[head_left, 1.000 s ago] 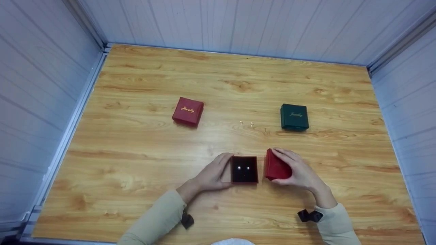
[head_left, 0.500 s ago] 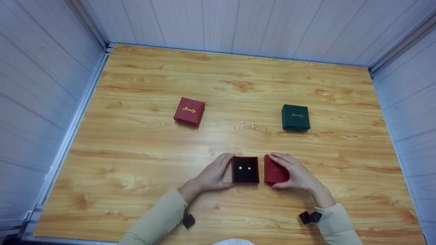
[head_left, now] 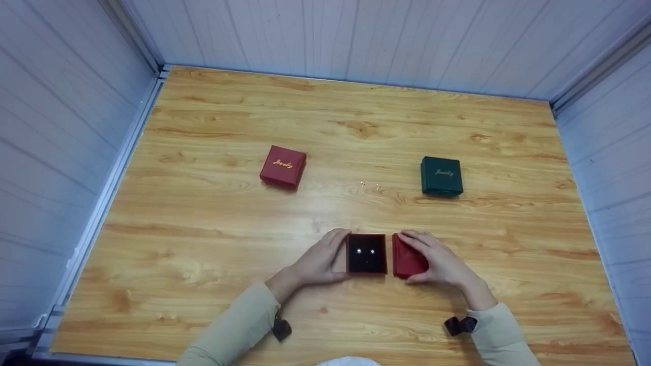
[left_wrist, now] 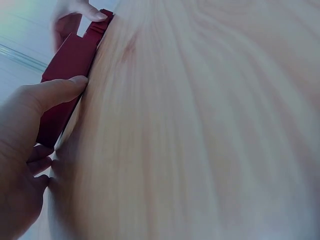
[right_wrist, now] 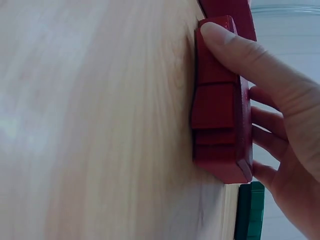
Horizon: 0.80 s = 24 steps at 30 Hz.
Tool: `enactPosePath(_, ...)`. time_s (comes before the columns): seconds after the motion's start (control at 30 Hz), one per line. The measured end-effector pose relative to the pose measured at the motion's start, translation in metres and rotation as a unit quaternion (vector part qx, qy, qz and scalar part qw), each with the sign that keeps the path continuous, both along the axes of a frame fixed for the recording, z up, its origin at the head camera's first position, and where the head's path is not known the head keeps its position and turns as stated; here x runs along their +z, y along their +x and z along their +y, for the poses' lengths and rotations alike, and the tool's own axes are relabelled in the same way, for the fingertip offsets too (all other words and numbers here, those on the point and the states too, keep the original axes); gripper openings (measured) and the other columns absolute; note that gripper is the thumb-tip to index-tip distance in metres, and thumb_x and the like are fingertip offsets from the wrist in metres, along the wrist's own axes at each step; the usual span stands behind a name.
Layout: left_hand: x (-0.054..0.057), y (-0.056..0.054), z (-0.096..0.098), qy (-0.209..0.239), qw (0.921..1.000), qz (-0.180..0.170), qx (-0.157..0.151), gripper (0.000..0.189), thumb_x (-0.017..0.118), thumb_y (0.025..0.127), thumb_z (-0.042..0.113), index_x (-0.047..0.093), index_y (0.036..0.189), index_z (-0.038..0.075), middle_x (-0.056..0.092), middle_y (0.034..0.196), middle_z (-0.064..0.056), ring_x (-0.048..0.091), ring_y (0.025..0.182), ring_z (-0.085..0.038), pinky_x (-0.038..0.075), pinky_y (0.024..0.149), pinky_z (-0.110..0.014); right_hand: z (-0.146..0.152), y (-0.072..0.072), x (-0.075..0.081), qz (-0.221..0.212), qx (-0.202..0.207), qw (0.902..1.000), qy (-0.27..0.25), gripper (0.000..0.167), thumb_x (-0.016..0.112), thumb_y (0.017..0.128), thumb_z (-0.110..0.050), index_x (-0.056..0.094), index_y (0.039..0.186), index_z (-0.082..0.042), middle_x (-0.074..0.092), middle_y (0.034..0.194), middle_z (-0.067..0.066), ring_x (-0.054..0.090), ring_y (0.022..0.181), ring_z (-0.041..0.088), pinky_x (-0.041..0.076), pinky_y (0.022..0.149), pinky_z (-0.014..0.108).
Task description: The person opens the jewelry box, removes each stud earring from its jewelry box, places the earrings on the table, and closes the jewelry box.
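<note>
My left hand (head_left: 316, 260) grips a red jewelry box base (left_wrist: 70, 62) between thumb and fingers at its left side. The base stands uncovered; in its black lining (head_left: 366, 268) sit two shiny stud earrings (head_left: 359, 251) side by side. Just to the right, my right hand (head_left: 441, 263) holds the red box lid (right_wrist: 215, 105), thumb on the near side and fingers round the far side. In the head view a narrow strip of table separates lid from base, and the palm covers part of the lid's right side.
Two tiny gold studs (head_left: 362, 184) lie loose on the wooden table (head_left: 213, 213) beyond the box. A closed red jewelry box (head_left: 283, 168) stands back left, a dark green one (head_left: 441, 176) back right. Pale panels (head_left: 325, 40) wall the table in.
My right hand has brought the lid slightly left and nearer to me, level with the base, and its top has turned more upward. The left hand and base have stayed put.
</note>
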<state>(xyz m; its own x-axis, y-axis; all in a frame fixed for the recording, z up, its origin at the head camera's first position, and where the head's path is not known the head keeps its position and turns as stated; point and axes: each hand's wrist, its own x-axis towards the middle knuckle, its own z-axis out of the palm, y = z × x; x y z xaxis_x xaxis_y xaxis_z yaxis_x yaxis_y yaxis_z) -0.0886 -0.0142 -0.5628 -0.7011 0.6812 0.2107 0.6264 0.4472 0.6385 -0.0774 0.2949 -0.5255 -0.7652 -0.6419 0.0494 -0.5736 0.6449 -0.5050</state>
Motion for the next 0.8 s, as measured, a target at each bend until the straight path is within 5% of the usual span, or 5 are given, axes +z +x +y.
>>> enactPosePath(0.43, 0.001, 0.000, 0.001, -0.008, 0.9999, -0.011, 0.001, 0.091, 0.071, 0.068, 0.041, 0.024, 0.133, -0.003, 0.035, 0.129, -0.013, 0.032, 0.121, -0.022, 0.027, 0.102, -0.031, -0.001, -0.001, 0.001, 0.026, 0.001, 0.9994, -0.023, 0.086, 0.075, 0.059, -0.047, 0.046, 0.129, -0.005, 0.040, 0.132, 0.011, 0.035, 0.121, 0.029, 0.028, 0.097, 0.043)
enactPosePath(0.8, 0.001, 0.000, 0.000, -0.003, 1.0000, 0.003, 0.003, 0.091, 0.070, 0.068, 0.042, 0.026, 0.132, -0.005, 0.036, 0.128, -0.014, 0.033, 0.121, -0.023, 0.027, 0.102, -0.031, -0.010, -0.006, 0.001, 0.071, 0.000, 0.9931, -0.093, 0.059, 0.074, 0.069, -0.027, 0.054, 0.119, -0.002, 0.049, 0.123, 0.013, 0.044, 0.112, 0.027, 0.029, 0.097, 0.022)
